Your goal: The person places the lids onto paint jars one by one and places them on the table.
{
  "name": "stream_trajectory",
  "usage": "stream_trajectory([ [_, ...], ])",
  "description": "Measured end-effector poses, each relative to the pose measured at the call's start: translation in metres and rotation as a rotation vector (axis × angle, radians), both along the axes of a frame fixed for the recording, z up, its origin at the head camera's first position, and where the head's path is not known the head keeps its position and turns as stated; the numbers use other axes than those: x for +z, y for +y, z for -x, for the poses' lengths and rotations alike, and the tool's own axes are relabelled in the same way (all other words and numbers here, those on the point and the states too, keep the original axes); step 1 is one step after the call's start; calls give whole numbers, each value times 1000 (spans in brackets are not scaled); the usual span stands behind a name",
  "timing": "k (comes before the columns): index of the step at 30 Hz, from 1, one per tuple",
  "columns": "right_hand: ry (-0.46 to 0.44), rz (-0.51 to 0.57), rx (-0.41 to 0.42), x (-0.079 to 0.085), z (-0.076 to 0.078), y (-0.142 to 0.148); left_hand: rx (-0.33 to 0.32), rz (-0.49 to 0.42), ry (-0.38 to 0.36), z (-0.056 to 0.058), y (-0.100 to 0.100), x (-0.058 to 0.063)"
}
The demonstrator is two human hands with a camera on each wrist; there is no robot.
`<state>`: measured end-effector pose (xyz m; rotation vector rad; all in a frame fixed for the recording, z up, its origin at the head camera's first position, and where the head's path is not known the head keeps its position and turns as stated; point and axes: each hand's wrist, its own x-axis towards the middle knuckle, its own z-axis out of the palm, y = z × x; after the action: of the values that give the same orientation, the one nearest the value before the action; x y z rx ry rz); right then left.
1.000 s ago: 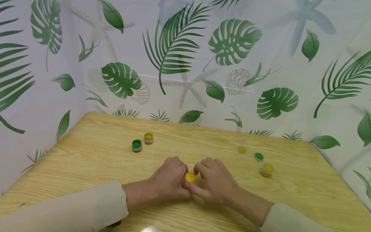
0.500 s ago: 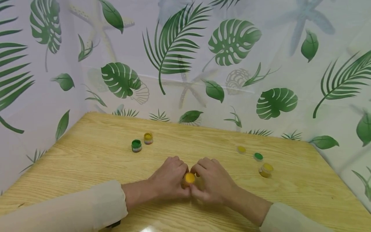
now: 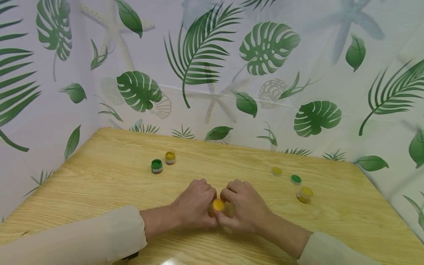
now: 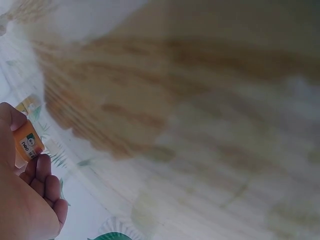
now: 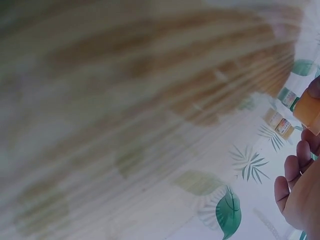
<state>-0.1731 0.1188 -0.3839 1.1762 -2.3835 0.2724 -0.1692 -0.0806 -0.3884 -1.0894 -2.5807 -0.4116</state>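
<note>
L hand (image 3: 195, 206) & R hand (image 3: 247, 208) both pinch orange paint jar (image 3: 218, 204) btwn them, prob. just above wood tabletop (image 3: 112, 184), hard to judge on my feed. Green paint jar (image 3: 157, 166) sits well apart, far L.

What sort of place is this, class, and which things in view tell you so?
Probably an indoor craft corner, though the wider room is out of view. The clues: a wood-grain table, a leaf-printed backdrop behind it, and an open green jar and an orange jar, seemingly paint.
</note>
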Motion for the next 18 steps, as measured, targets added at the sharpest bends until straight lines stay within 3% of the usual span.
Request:
stream_trajectory([
  [8, 38, 32, 17, -2, 0, -1, -42, 27, 57, -2, 1, -1],
  [18, 9, 18, -14, 1, -2, 1, -33, -25, 50, -1, -1, 1],
])
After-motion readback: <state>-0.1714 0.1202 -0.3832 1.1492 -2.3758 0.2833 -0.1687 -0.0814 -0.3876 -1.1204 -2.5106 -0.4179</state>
